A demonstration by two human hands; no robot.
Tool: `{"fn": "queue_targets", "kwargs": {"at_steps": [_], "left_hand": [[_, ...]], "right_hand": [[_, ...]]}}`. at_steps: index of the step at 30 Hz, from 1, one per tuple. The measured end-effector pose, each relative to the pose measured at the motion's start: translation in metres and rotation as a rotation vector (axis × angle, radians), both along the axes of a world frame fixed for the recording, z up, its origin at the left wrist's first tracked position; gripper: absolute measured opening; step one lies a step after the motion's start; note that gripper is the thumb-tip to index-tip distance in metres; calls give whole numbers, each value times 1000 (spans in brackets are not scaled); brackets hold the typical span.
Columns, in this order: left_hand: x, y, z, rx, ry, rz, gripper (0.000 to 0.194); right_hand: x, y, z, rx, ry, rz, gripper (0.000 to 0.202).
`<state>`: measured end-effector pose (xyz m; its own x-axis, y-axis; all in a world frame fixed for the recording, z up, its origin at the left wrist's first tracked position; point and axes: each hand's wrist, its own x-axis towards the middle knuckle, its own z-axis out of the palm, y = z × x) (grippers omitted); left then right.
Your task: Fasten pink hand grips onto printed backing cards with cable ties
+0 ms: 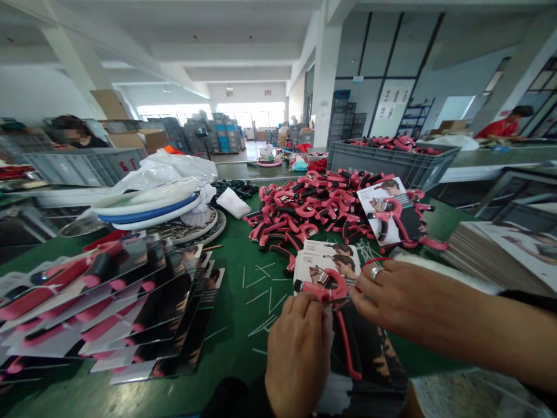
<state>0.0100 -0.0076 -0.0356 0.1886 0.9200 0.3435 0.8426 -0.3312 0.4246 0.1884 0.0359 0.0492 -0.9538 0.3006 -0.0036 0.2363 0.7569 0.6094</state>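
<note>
A pink-and-black hand grip exerciser (347, 339) with a metal spring lies on a printed backing card (308, 264), on top of a stack of cards. My left hand (298, 354) is closed at its left side, fingers curled over the exerciser and the card's edge. From the right comes my right hand (383, 290), a ring on one finger, with its fingers pinched together against the exerciser's right side. Whatever is between those fingertips is hidden. Thin white ties (261, 293) are scattered on the green table (237, 348) left of the stack.
Beyond the cards is a heap of loose exercisers (304, 203), with one carded exerciser (385, 215) on its right. Carded exercisers (117, 307) are piled at left, near stacked hoops (148, 212). Blank-side cards (474, 255) stand right. A grey crate (391, 162) and two people are behind.
</note>
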Motion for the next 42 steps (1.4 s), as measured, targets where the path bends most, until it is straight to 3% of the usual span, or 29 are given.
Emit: {"fn": "queue_targets", "kwargs": {"at_steps": [9, 18, 28, 32, 35, 36, 38, 40, 42], "left_hand": [[0, 1, -8, 30, -114, -47, 15], [0, 4, -16, 86, -282, -124, 13], [-1, 8, -22, 93, -422, 2, 12], [-31, 13, -21, 194, -486, 193, 11], [-60, 9, -22, 293, -223, 355, 21], [-66, 5, -22, 301, -162, 348, 28], [-71, -5, -21, 238, -116, 210, 31], [-67, -15, -20, 85, -120, 21, 24], [-59, -21, -20, -41, -144, -53, 21]], "right_hand": [[-6, 8, -10, -47, 18, 9, 20], [-9, 6, -26, -21, 37, -127, 20], [-7, 11, -14, -155, 24, -128, 17], [-4, 9, 3, -241, 28, -206, 8], [-11, 4, 14, -450, -41, -351, 21], [-15, 2, 15, -515, -69, -407, 24], [-22, 2, 16, -607, -104, -472, 23], [-28, 5, 13, -644, -113, -459, 17], [-32, 11, 10, -650, -145, -432, 12]]}}
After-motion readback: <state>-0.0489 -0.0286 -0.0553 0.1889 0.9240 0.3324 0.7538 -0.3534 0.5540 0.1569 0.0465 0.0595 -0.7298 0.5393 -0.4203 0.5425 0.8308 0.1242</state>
